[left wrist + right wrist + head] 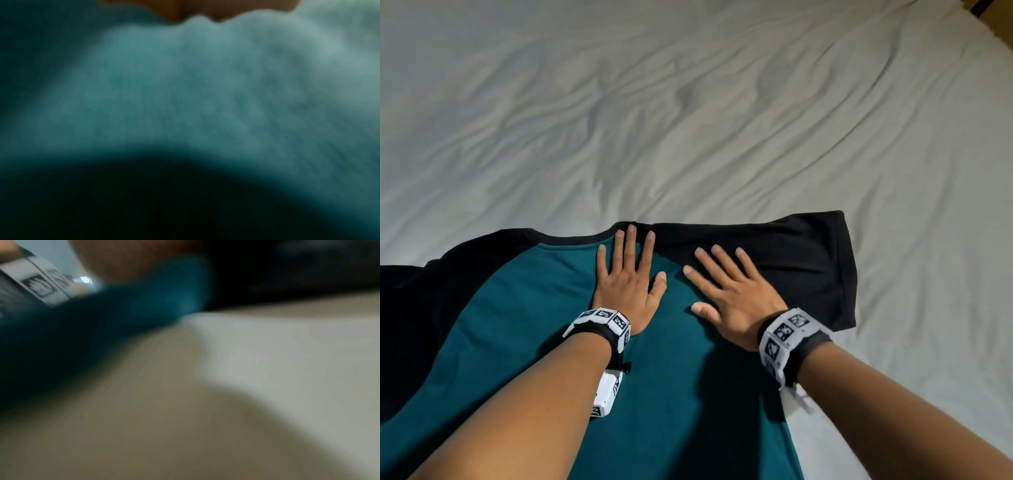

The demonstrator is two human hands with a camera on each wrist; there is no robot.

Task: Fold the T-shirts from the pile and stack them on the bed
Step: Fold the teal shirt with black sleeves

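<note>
A teal T-shirt with black sleeves and a black collar lies spread flat on the bed, neck pointing away from me. My left hand lies flat on the teal chest just below the collar, fingers straight. My right hand presses flat at the right shoulder, fingers spread onto the black right sleeve, which lies out to the right. The left sleeve runs off to the left edge. The left wrist view shows only blurred teal cloth. The right wrist view is blurred: teal cloth, black sleeve, pale sheet.
The bed's wrinkled white sheet stretches wide beyond and to the right of the shirt. A strip of brown floor or frame shows at the top right corner past the bed's edge.
</note>
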